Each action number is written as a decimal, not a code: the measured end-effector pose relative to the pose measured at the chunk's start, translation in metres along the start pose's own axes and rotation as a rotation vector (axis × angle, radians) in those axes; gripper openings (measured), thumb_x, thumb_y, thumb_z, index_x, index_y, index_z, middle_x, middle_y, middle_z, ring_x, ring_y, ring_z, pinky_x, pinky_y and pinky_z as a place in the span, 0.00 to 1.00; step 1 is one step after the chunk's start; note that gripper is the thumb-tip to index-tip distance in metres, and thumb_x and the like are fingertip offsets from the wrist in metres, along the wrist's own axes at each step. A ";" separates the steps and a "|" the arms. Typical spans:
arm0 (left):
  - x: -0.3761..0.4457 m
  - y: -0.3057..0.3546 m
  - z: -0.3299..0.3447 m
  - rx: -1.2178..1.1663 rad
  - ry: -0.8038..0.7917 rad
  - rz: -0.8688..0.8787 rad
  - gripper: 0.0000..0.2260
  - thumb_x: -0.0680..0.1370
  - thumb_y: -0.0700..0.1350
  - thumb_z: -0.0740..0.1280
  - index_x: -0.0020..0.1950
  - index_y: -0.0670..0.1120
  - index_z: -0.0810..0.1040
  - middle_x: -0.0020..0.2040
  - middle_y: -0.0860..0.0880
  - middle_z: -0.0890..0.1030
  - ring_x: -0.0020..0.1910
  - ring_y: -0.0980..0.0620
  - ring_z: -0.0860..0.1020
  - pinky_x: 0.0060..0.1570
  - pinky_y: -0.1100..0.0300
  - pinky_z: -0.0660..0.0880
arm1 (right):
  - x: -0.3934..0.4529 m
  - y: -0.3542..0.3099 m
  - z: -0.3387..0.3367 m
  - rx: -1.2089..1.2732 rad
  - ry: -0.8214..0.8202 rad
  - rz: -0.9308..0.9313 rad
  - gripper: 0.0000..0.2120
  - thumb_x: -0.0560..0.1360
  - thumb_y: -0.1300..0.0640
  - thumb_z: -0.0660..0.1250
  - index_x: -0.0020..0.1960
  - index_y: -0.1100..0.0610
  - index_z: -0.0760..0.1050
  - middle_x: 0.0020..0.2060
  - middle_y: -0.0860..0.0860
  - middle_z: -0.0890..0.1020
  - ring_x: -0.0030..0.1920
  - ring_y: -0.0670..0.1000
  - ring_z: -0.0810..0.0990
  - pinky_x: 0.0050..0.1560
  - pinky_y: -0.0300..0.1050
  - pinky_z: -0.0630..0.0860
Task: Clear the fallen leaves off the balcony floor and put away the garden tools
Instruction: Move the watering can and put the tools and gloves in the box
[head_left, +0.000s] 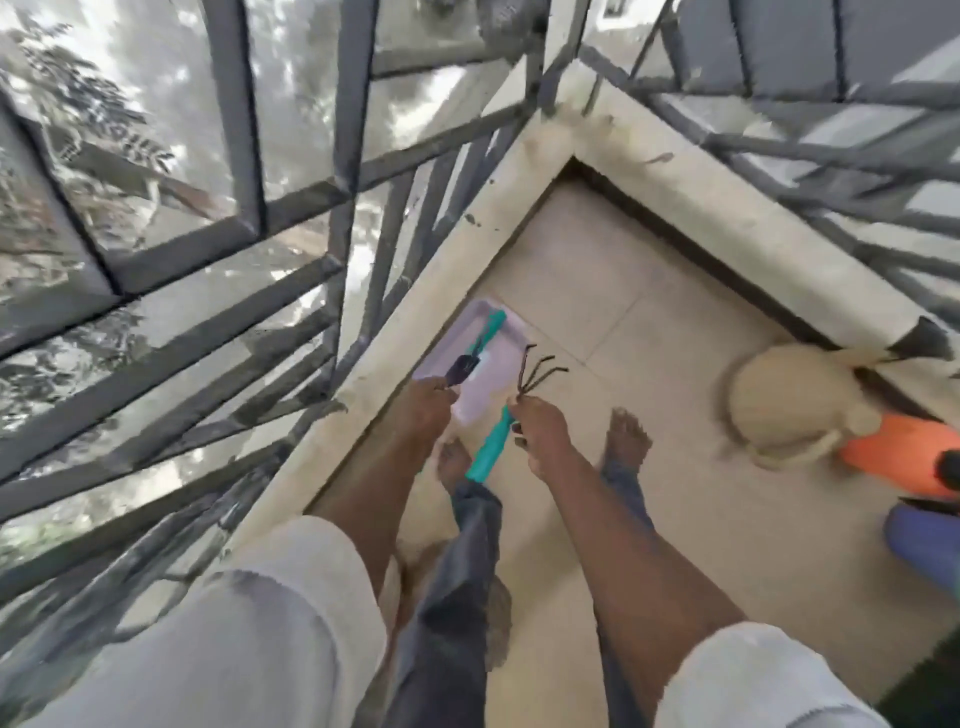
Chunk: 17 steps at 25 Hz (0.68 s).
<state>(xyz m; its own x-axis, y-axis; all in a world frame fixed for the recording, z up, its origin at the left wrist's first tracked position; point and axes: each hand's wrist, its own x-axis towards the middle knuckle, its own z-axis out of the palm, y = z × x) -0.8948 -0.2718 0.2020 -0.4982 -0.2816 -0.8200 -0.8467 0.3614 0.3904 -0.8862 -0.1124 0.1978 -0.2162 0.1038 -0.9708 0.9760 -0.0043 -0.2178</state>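
Left hand (423, 402): I grip a dark trowel (460, 368) blade; its teal handle points into the lilac tray (491, 382) below.
Right hand (540, 436): I pinch the rake (527, 382) near its prongs, teal handle hanging down.
Floor (597, 291): no leaves visible that I can make out.
Risk: a loose pinch could drop the rake onto my bare feet.
Writing: none legible.
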 end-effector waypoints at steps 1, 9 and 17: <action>0.024 -0.005 0.006 0.019 0.028 0.059 0.03 0.73 0.39 0.70 0.45 0.44 0.83 0.44 0.45 0.80 0.46 0.50 0.77 0.44 0.59 0.71 | 0.027 0.005 0.010 -0.039 0.020 -0.009 0.05 0.77 0.63 0.63 0.48 0.57 0.77 0.38 0.53 0.77 0.33 0.47 0.73 0.35 0.41 0.73; 0.173 -0.037 0.049 0.343 0.078 0.190 0.09 0.73 0.42 0.68 0.48 0.40 0.84 0.47 0.39 0.84 0.50 0.42 0.81 0.47 0.54 0.74 | 0.197 0.030 0.087 -0.156 0.281 -0.190 0.11 0.72 0.62 0.64 0.32 0.54 0.70 0.36 0.57 0.80 0.40 0.58 0.80 0.41 0.53 0.78; 0.233 -0.043 0.072 0.563 0.028 0.276 0.10 0.77 0.40 0.64 0.54 0.42 0.83 0.55 0.41 0.82 0.57 0.42 0.78 0.53 0.58 0.72 | 0.244 0.024 0.096 -0.186 0.344 -0.161 0.09 0.78 0.64 0.61 0.55 0.63 0.78 0.53 0.57 0.81 0.54 0.56 0.79 0.47 0.42 0.71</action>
<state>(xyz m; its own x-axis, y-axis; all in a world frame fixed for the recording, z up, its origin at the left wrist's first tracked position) -0.9616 -0.2892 -0.0358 -0.6959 -0.1311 -0.7060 -0.4618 0.8346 0.3002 -0.9183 -0.1831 -0.0537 -0.3757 0.4146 -0.8289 0.9254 0.2155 -0.3117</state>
